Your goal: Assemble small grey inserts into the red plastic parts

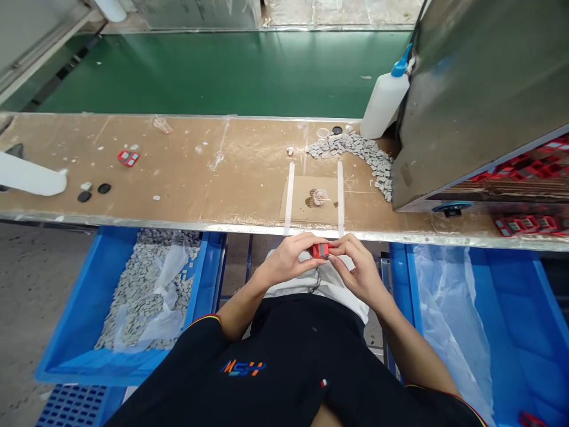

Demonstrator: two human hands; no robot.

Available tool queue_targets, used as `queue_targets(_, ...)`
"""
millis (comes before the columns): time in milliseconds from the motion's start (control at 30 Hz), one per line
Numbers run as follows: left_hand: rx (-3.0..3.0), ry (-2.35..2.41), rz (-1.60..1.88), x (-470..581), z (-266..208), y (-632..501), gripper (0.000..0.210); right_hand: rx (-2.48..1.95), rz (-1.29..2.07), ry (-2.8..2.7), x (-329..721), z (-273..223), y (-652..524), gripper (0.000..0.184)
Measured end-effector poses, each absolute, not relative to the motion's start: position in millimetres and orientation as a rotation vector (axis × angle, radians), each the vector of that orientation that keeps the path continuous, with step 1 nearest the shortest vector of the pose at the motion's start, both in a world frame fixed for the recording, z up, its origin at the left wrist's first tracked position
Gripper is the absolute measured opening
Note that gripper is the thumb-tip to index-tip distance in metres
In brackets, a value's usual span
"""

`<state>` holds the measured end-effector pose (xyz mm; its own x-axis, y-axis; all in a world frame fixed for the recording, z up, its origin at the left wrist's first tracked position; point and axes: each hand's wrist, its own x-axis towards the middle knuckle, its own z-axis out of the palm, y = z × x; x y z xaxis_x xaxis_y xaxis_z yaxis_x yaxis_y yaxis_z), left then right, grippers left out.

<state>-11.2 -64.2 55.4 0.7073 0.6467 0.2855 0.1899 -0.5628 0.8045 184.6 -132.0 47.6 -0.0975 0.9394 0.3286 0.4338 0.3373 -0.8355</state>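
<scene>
Over my lap, just below the table's front edge, a small red plastic part [319, 250] with a grey face sits between my hands. Its left side is pinched by the fingers of my left hand [288, 258]. My right hand [358, 268] closes thumb and fingertips on its right end; whether a separate small piece is between those fingertips cannot be made out. Beyond them on the table lies a cardboard pad [306, 218] held by two white tape strips, with a small round pinkish dish [319, 197] on it. Flat grey tiles [355, 145] are heaped behind the pad.
A white bottle with a blue nozzle [384, 104] stands by a metal cabinet [480, 89] at right. Red parts [528, 224] lie under the cabinet. One blue bin [66, 332] at left holds grey tiles; another blue bin [511, 308] is at right. A green belt [231, 71] runs behind.
</scene>
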Motion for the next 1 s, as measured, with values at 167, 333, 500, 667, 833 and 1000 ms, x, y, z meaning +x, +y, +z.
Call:
queue_targets(167,2.094,0.659,0.644,-1.9,59.3,-72.4,0.027,-1.267,0.701,-1.626,179.8,49.6,-142.9,0.017)
queue_targets(333,1.931,0.657,0.485,9.3,55.7,-69.0,0.051,-1.423,0.623,-1.522,216.7,56.1,-173.7,0.018)
queue_targets(500,1.875,0.870,0.461,-1.6,49.9,-46.8,0.048,-1.945,-0.056,-1.048,348.2,48.3,-189.5,0.016)
queue_targets(667,1.896,0.939,0.472,-8.2,42.2,-36.5,0.041,-2.327,-0.182,-0.682,443.7,36.2,-145.1,0.009)
queue_targets(833,1.874,0.994,0.482,-8.2,33.4,-38.5,0.038,-2.366,-0.176,-0.670,448.4,51.0,-122.3,0.003)
queue_targets(1000,1.824,1.054,0.486,-18.0,29.0,-45.1,0.035,-2.395,-0.398,-0.762,458.1,114.5,-80.9,0.023)
